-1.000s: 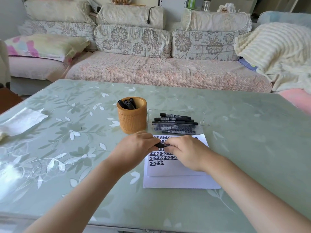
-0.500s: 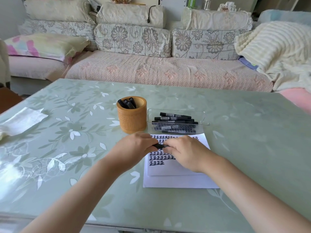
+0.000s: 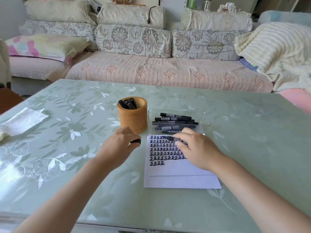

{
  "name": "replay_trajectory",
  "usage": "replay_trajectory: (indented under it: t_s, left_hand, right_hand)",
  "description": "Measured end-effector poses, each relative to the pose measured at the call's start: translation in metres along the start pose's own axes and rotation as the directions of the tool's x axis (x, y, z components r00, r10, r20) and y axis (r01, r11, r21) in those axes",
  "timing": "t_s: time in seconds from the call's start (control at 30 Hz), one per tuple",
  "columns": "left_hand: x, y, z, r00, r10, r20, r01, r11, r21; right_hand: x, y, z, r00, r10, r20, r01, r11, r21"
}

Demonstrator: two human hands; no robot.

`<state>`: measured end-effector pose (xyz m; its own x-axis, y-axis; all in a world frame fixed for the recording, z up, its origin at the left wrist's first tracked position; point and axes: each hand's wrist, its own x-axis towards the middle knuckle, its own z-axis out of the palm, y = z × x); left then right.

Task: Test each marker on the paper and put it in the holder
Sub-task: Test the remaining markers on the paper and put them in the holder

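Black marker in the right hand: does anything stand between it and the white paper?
Nothing visible does. The black marker in the right hand lies just over the white paper. Its black cap is off, pinched in the left hand beside the sheet.

Rows of "正" fill the paper (image 3: 176,169).

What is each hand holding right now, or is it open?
Left hand: pinching the black marker cap.
Right hand: holding the uncapped black marker.
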<state>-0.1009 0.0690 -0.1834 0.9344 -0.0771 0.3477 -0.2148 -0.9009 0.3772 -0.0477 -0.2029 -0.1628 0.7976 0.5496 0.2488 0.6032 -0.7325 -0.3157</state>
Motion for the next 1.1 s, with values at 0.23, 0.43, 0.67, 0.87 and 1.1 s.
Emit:
replay_trajectory:
  t_s: [0.23, 0.43, 0.67, 0.87, 1.1]
  left_hand:
    - [-0.004, 0.000, 0.023, 0.998, -0.056, 0.010, 0.055, 0.993, 0.109]
    - [-0.012, 0.000, 0.030, 0.998, -0.042, -0.056, 0.048, 0.994, 0.102]
    - [-0.036, 0.028, 0.017, 0.964, 0.267, 0.008, -0.263, 0.955, -0.133]
    - [-0.058, 0.028, 0.022, 0.946, 0.312, 0.093, -0.296, 0.943, -0.150]
    - [-0.062, 0.027, 0.020, 0.935, 0.336, 0.115, -0.326, 0.940, -0.101]
  right_hand:
    - [-0.010, -0.007, 0.001, 0.999, 0.031, 0.023, -0.038, 0.921, 0.387]
    - [-0.013, -0.011, 0.007, 0.988, 0.156, 0.005, -0.117, 0.720, 0.684]
    - [-0.020, -0.019, 0.012, 0.986, 0.158, 0.058, -0.147, 0.633, 0.760]
    - [-0.031, -0.026, 0.023, 0.959, 0.266, 0.101, -0.230, 0.515, 0.826]
    - [-0.031, -0.023, 0.032, 0.940, 0.312, 0.137, -0.289, 0.517, 0.805]
